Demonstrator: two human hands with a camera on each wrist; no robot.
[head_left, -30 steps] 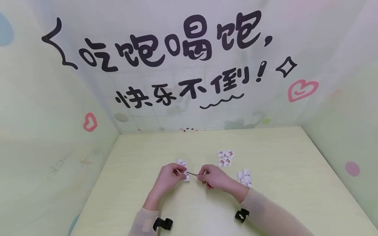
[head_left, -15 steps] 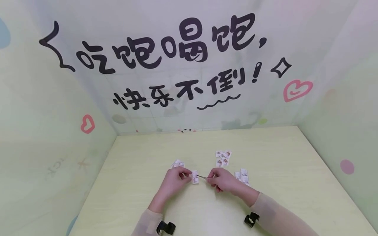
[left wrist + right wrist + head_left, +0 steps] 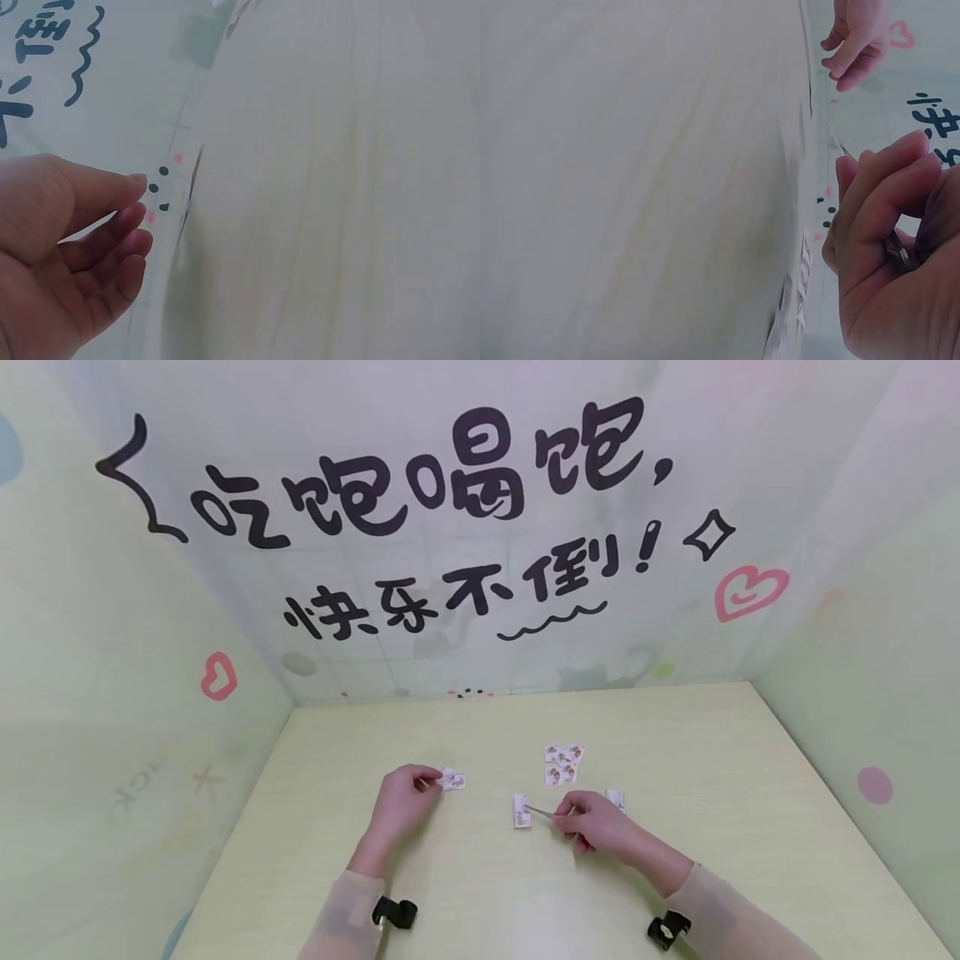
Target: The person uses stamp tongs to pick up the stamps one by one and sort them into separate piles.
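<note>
My right hand (image 3: 600, 822) pinches thin metal tweezers (image 3: 542, 812); their rear end shows between the curled fingers in the right wrist view. The tweezers' tip overlaps a small white printed paper piece (image 3: 521, 818), upright in this view near the middle of the table. Farther left, a little heap of similar paper pieces (image 3: 454, 782) lies at the fingertips of my left hand (image 3: 405, 797). In the left wrist view, that left hand (image 3: 67, 247) has its fingers loosely bent, thumb near the index finger, with nothing visible between them.
A group of printed pieces with reddish pictures (image 3: 561, 774) lies behind the right hand. Another group (image 3: 616, 799) is partly hidden by that hand. The pale wooden table (image 3: 480, 893) meets a printed cloth wall (image 3: 375, 668) at the back.
My right hand has moved right, the tweezers taking the printed piece along, away from the heap. The left hand has let go of that piece and moved back left to the heap.
</note>
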